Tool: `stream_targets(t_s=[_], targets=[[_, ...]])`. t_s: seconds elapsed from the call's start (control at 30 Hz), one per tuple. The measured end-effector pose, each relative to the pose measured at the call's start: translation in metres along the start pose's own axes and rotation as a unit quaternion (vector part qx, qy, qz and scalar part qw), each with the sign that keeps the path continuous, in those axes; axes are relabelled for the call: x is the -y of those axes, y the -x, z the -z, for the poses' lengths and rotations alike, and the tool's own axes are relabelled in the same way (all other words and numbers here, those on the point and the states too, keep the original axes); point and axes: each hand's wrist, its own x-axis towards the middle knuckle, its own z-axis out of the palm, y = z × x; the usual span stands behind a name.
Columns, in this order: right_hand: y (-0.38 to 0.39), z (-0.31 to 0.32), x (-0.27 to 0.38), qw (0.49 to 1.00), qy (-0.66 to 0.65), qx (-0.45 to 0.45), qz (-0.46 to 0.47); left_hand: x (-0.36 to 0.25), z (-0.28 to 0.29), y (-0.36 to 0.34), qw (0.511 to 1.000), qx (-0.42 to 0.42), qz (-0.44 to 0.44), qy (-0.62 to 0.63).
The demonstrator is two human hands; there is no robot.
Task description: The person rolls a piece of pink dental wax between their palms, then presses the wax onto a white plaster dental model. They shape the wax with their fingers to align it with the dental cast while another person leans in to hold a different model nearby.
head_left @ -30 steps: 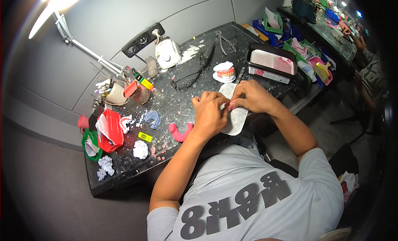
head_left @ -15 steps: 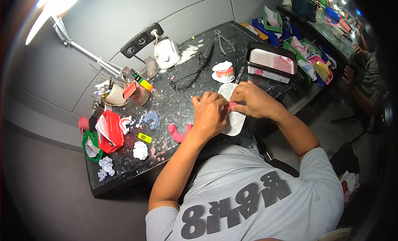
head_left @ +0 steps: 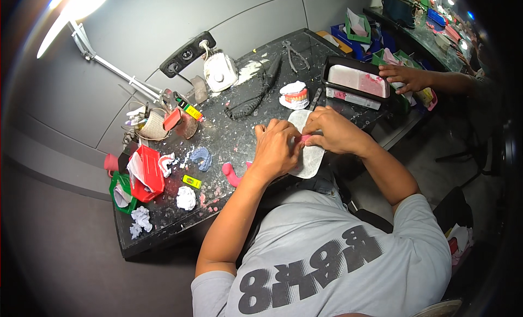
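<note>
My left hand and my right hand meet over a white oval pad near the front edge of the dark speckled bench. Between their fingertips is a small pink piece, pinched by both hands; most of it is hidden. A pink horseshoe-shaped wax rim lies just left of my left hand. A white plaster model with pink gums and teeth stands just beyond my hands.
A black tray holding pink sheets sits at the right, with another person's hand on its far side. A red box, white and blue plaster pieces, a handpiece with coiled cord, pliers and a lamp arm fill the left and back.
Another person's hand has come in from the right and now rests by the black tray. My hands stay together over the white pad with only slight finger shifts.
</note>
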Motion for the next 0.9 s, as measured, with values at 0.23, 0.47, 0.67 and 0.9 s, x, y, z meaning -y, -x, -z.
stream_targets(t_s=[0.23,0.47,0.67,0.9], targets=[[-0.003,-0.001,-0.003,0.999,0.037,0.035,0.006,0.001,0.000,0.001,1.000,-0.004,-0.002,0.002],[0.005,-0.007,-0.008,1.000,0.011,-0.017,0.024,-0.001,0.004,-0.002,1.000,0.016,-0.007,-0.017],[0.009,-0.003,-0.006,0.999,-0.004,-0.027,0.026,0.000,0.001,0.000,1.000,-0.001,-0.020,0.005],[0.007,-0.009,0.000,1.000,0.002,-0.029,-0.010,-0.004,-0.003,0.003,1.000,-0.009,-0.012,0.007]])
